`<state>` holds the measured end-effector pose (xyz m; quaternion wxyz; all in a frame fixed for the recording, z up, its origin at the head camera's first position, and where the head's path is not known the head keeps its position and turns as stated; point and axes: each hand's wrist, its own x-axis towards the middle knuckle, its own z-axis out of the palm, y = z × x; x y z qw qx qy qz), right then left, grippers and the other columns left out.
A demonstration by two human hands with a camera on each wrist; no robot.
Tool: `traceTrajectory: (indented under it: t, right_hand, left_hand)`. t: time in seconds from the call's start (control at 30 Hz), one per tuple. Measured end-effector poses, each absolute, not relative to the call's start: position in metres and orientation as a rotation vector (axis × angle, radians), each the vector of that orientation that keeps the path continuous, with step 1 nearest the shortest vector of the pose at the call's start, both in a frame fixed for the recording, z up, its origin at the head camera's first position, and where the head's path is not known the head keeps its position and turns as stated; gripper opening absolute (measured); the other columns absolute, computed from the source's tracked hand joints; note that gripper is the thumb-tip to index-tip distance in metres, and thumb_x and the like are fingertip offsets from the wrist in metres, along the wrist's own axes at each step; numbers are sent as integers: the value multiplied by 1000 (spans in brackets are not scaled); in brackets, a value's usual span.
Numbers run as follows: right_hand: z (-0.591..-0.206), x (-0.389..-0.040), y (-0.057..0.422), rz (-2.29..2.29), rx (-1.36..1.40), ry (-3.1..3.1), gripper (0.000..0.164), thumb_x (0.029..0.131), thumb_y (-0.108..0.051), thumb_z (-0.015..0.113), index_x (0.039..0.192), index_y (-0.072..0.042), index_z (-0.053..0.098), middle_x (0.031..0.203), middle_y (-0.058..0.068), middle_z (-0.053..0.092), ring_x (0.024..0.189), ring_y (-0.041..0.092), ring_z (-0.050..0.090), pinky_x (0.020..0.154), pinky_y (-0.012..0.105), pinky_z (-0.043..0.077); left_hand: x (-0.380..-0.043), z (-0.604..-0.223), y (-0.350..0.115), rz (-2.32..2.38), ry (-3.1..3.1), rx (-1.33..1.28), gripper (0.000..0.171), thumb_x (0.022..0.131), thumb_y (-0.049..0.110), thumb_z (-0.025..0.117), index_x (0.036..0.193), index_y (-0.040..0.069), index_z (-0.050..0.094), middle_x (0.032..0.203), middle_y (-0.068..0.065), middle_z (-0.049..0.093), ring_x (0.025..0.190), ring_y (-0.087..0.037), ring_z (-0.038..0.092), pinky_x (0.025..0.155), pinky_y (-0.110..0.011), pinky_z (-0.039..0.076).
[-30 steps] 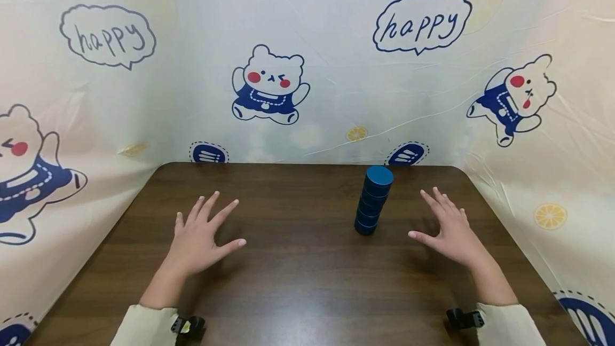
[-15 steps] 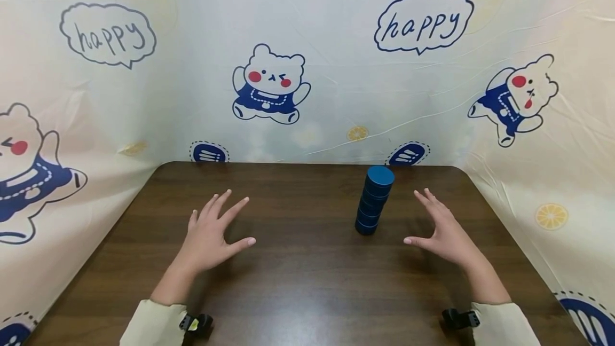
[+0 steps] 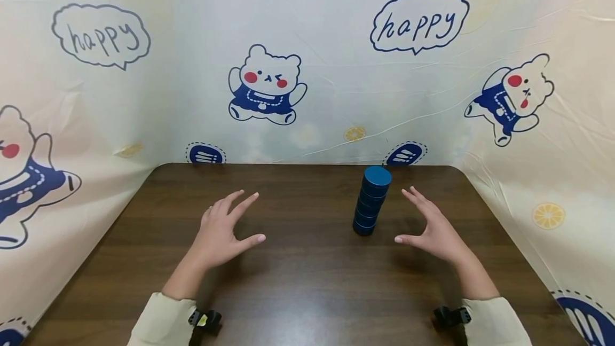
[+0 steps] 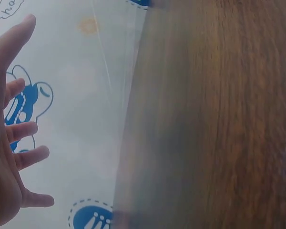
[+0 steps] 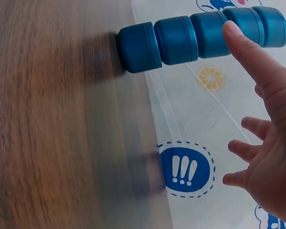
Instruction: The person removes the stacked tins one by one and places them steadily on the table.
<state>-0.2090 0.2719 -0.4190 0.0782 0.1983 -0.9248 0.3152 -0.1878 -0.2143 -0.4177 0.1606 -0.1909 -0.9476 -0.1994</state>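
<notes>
A tall stack of several blue round tins (image 3: 370, 204) stands on the brown wooden table, right of centre in the head view. Each has a seam near one end, and the pile is slightly uneven. My right hand (image 3: 434, 231) hovers just to the right of it, thumb and fingers spread and holding nothing. In the right wrist view the thumb overlaps the tins (image 5: 178, 40), which appear sideways there. My left hand (image 3: 218, 234) is held over the left half of the table with its fingers spread, well apart from the stack; nothing is in it.
The wooden table (image 3: 307, 292) has rounded far corners. A pale cloth (image 3: 331, 95) printed with bears and "happy" bubbles hangs right behind it and along both sides. Each wrist wears a small black camera, such as the left one (image 3: 206, 320).
Both hands have moved inward, the left one to the right and the right one to the left, closer to the stack. The tins have stayed put.
</notes>
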Motion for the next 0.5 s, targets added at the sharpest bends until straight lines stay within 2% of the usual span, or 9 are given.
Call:
traceTrajectory:
  t: [0.37, 0.5]
  right_hand:
    - [-422, -212, 262, 1072, 567, -2737, 102, 68, -28, 91, 152, -20, 33, 157, 16, 28, 140, 43, 28, 104, 69, 29]
    - [-424, -213, 258, 1105, 560, -2736, 102, 69, -26, 90, 152, -17, 33, 157, 16, 28, 141, 42, 27, 105, 67, 30]
  left_hand:
    - [-191, -413, -199, -639, -2671, -611, 89, 75, 61, 74, 151, 32, 36, 149, -14, 36, 132, -40, 35, 97, -72, 28]
    - [-193, -413, -193, -659, -2655, -628, 87, 76, 59, 74, 150, 30, 38, 147, -14, 39, 131, -40, 37, 97, -71, 29]
